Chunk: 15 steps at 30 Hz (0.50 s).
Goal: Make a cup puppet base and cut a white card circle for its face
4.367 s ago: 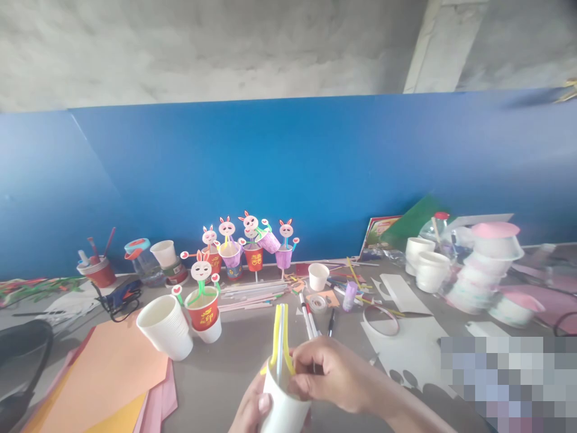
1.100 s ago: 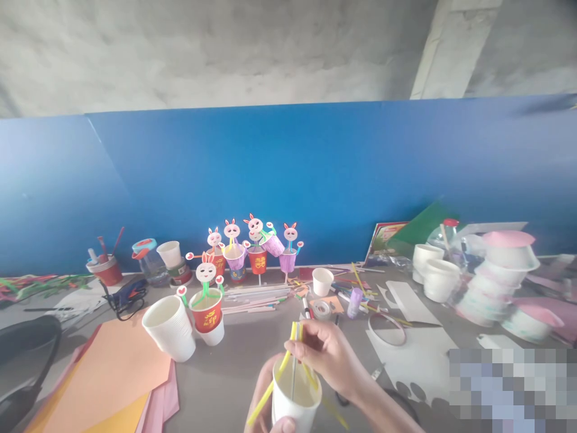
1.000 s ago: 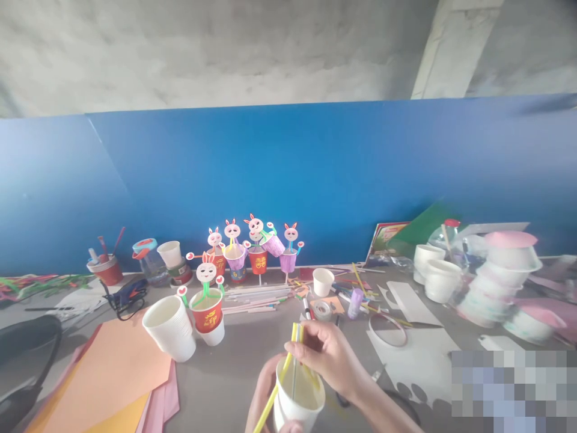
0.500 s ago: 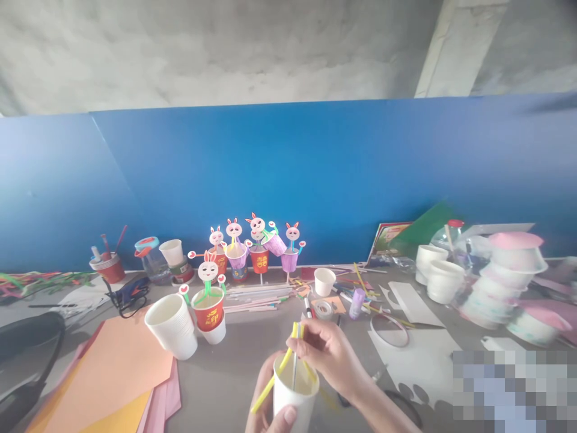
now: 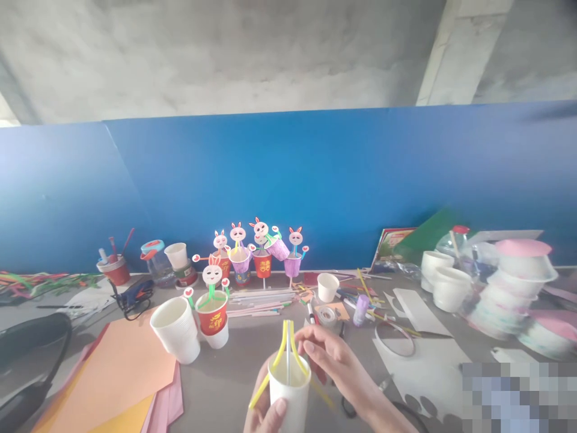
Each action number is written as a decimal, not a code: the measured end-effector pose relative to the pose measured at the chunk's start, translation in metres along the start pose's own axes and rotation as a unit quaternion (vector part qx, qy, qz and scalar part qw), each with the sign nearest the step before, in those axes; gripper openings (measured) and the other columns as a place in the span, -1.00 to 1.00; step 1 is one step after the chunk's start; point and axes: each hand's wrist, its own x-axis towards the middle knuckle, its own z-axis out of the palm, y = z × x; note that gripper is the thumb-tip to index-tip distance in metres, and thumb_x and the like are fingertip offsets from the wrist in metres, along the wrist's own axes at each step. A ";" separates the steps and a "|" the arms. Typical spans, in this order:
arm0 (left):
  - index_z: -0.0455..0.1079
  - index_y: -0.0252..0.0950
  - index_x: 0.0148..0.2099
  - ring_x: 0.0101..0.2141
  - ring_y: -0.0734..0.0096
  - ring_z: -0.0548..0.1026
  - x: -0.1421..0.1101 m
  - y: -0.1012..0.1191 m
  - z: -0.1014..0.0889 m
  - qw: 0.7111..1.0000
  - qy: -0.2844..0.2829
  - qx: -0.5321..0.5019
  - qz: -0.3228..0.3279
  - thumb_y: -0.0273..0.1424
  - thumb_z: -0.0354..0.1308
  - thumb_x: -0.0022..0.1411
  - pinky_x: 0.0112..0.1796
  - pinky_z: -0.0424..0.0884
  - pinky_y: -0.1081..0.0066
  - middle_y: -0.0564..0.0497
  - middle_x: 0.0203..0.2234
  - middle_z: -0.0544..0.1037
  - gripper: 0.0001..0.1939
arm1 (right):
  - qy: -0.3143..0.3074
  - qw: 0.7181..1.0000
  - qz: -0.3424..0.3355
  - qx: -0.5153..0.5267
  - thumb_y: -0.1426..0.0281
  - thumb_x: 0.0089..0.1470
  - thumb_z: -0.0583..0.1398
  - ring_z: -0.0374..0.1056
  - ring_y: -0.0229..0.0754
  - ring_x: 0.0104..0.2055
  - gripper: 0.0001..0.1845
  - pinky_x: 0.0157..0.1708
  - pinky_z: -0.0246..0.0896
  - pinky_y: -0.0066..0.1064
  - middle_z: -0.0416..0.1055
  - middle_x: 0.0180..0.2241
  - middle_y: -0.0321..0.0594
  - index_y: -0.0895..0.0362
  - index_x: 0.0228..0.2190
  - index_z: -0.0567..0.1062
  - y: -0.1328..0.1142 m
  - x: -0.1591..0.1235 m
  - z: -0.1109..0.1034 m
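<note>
Wrapped round the lower left side of a white paper cup (image 5: 291, 400), my left hand (image 5: 265, 409) holds it upright with the thumb on its front. A yellow strip (image 5: 283, 346), perhaps a pipe cleaner or straw, rises from the cup in two strands; its ends poke out at both sides. Between the strands stands a thin pale stick (image 5: 288, 355). My right hand (image 5: 331, 358) is just right of the strip's top, fingers loosely bent and apart, seemingly holding nothing. Some of its fingers are hidden behind the cup.
Rabbit-faced cup figures, including a red cup (image 5: 213, 319), stand at centre left beside a stack of white cups (image 5: 175, 331). Coloured paper (image 5: 121, 367) lies at left. A glue stick (image 5: 360, 310), tape roll (image 5: 325, 316) and white paper (image 5: 419, 367) are at right.
My right hand has let go of the top of the yellow strip and moved slightly right. The two strands now stand upright by themselves. My left hand still holds the cup.
</note>
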 end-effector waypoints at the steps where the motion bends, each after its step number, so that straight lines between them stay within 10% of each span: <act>1: 0.50 -0.16 0.10 0.15 -0.17 0.35 0.002 0.000 -0.003 1.000 0.008 -0.010 -0.005 -0.09 0.43 -0.03 0.15 0.23 0.10 -0.11 0.00 0.58 -0.37 | -0.005 1.000 0.002 0.006 -0.11 0.13 0.14 0.27 -0.23 -0.40 -0.44 -0.46 0.20 -0.45 0.37 -0.30 -0.23 0.09 -0.11 0.47 0.004 -0.003 -0.001; 6: 0.54 -0.17 0.05 0.14 -0.16 0.39 0.008 -0.007 -0.010 0.998 0.009 -0.043 -0.036 -0.09 0.41 0.00 0.15 0.24 0.09 -0.12 -0.06 0.63 -0.44 | -0.012 0.999 -0.028 -0.012 -0.08 -0.07 0.32 0.35 0.11 0.03 -0.17 0.02 0.27 -0.12 0.36 0.07 0.02 0.04 0.15 0.32 0.030 -0.014 0.006; 15: 0.48 -0.04 0.12 0.25 -0.07 0.24 0.020 0.016 -0.038 0.985 -0.042 -0.144 -0.090 0.26 0.03 0.12 0.20 0.13 0.01 -0.09 0.14 0.49 -0.30 | 0.004 0.989 -0.041 0.141 0.06 0.01 0.34 0.29 0.10 0.16 -0.36 0.07 0.22 -0.16 0.42 0.07 -0.07 -0.04 0.10 0.37 0.045 -0.010 0.011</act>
